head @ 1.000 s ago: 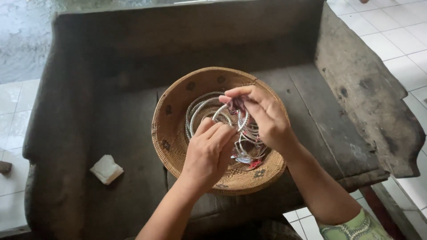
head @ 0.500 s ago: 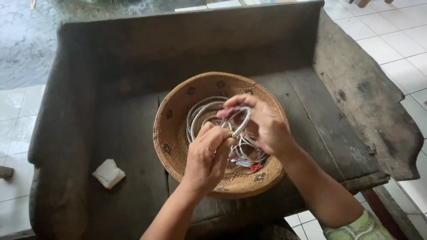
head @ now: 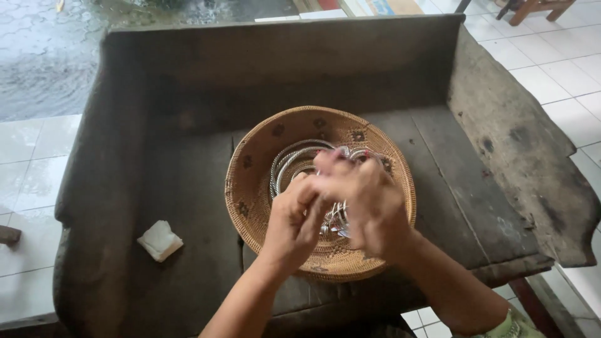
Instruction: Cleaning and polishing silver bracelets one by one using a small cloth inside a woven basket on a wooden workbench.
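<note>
A round woven basket (head: pixel 256 156) sits on a dark, worn wooden bench (head: pixel 188 188). Inside it lies a pile of silver bangles (head: pixel 294 159) with small red tags. My left hand (head: pixel 294 222) and my right hand (head: pixel 366 200) are both over the basket, close together and blurred. Both pinch a silver bangle (head: pixel 338 219) between them above the pile. My fingers hide most of that bangle.
A small folded white cloth (head: pixel 160 240) lies on the bench at the left. The bench has a tall back and raised side boards (head: pixel 513 125). White floor tiles (head: pixel 551 56) surround it, with wet paving (head: pixel 44 56) at the far left.
My hands have drawn closer together over the basket and are now blurred with motion. The bangle is turned between them. The view has shifted, so the basket sits a little to the right.
</note>
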